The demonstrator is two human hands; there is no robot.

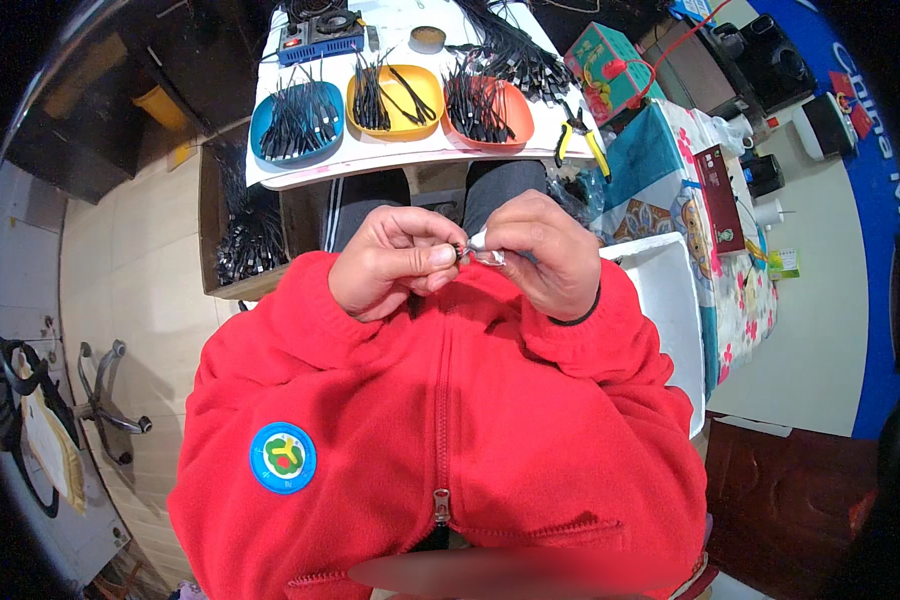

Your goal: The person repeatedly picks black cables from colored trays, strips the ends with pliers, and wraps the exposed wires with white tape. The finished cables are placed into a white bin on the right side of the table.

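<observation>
In front of my chest, my left hand (400, 262) pinches a short black cable end (460, 250) between thumb and forefinger, and a bit of red shows at it. My right hand (545, 250) is closed on a small white and silver piece (482, 248) whose exact kind is hard to make out. The two pieces meet between my fingertips; whether they are joined I cannot tell. Beyond my knees, short black cables with pale plugs fill a blue tray (340, 112) and an orange-red tray (523, 120). A yellow tray (430, 78) between them holds more.
The white table (370, 165) also bears yellow-handled pliers (595, 155), a blue gas stove (320, 45), a small round tin (427, 39) and a heap of black cables (520, 60). A cardboard box of cables (245, 235) stands left; a white foam box (670, 300) stands right.
</observation>
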